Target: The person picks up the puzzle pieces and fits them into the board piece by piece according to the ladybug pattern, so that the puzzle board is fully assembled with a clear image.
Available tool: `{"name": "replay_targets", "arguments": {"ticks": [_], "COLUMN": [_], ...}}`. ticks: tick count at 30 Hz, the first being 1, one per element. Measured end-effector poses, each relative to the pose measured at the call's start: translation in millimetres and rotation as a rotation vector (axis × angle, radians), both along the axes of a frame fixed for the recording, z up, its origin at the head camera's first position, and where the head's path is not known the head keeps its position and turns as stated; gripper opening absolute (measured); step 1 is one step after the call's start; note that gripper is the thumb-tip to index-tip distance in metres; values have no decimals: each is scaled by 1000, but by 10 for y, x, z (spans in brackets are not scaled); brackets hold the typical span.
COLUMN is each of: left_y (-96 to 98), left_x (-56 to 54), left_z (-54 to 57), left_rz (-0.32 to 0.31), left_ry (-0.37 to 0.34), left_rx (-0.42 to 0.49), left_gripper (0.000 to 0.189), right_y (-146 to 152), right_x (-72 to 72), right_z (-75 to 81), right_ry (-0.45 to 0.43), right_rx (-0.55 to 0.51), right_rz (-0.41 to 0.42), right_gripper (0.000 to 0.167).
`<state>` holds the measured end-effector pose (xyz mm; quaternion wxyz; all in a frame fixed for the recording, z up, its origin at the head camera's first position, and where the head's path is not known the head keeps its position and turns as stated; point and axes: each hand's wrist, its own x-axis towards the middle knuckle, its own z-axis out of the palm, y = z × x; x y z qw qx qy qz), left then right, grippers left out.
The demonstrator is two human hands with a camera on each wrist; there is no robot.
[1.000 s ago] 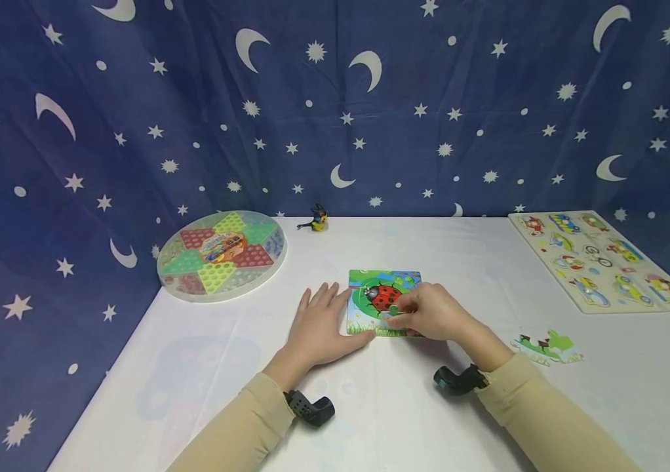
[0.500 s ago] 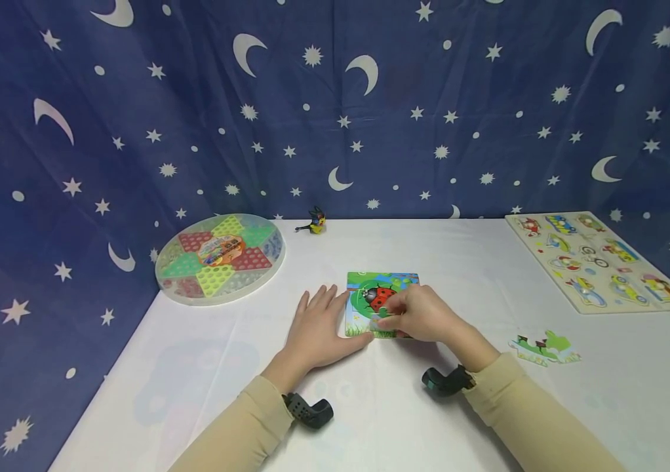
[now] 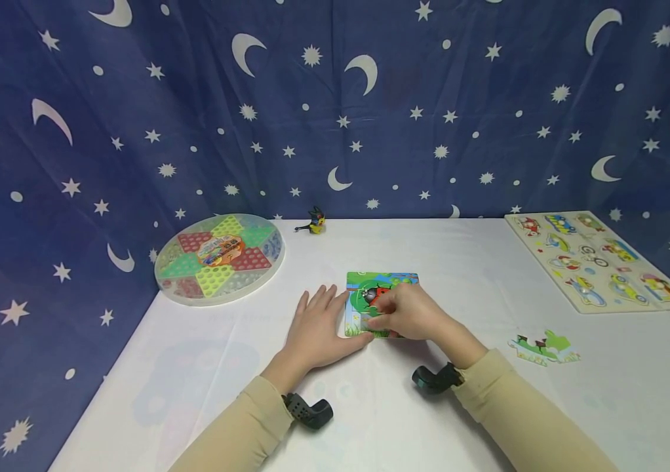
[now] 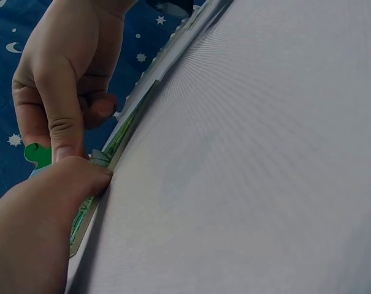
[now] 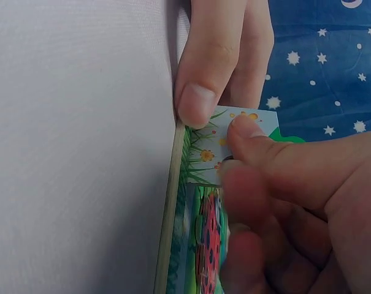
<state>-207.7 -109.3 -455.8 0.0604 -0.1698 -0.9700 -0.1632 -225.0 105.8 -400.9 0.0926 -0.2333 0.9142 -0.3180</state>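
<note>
A small square jigsaw puzzle with a red ladybug picture lies flat at mid-table. My left hand rests along its left side, fingers extended and spread, with the thumb on the near edge at the lower left corner. Over the puzzle, my right hand pinches a puzzle piece between thumb and fingers. This piece is pale with grass and orange flowers, and its green tab pokes out past the fingers in the left wrist view. In the right wrist view, the piece stands close beside the left thumb. My right hand hides the puzzle's right part.
Loose puzzle pieces, green and white, lie on the table to the right. A wooden board of vehicle pictures lies at the far right. A round Chinese checkers board is at back left, with a small black-and-yellow toy figure near the back edge.
My right hand has moved left across the puzzle with the puzzle piece, covering more of the ladybug. The left hand stays in place; the head view has shifted slightly.
</note>
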Motion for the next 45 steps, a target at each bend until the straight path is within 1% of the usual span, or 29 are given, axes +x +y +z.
{"name": "replay_targets", "arguments": {"ticks": [3,8,14,22,29,32,33,36,38,42,45], "left_y": [-3,-2,-1,-7,-2,6,7,12,11,7,3], "left_x": [-4,-2,0,-3,2,3,4,6,7,0,-8], "left_z": [-7,-8,-3,-4,6,9,8,2,-3,-15,-16], "left_rz": [2,4,4,4,1,-1,-2,-2,-4,1,8], "left_ry": [1,6,6,2,2,2,0,-3,2,5,7], "left_rx": [-1,4,-2,-6,1,4,3,-7,-6,-9,-14], "left_gripper": [97,96,96,96,95,95,95,96,96,95,96], "right_y": [-20,-40,-62,-110,-123,-119,-118,-120,-124,-131,-140], "right_x": [-4,-16,-22,-51,-68,-73,-74,-74,-72,-75,-95], "right_z": [1,-7,-10,-15,-28,-47,-55,-86,-101,-111,-122], "right_ry": [1,2,-11,5,0,24,45,117,164,231,249], "right_rx": [-11,-20,-18,-5,-15,-29,-27,-15,5,44,89], "right_rz": [8,17,12,18,29,26,25,26,27,30,27], "right_gripper": [37,31,36,41,34,25,26,36,39,39,35]}}
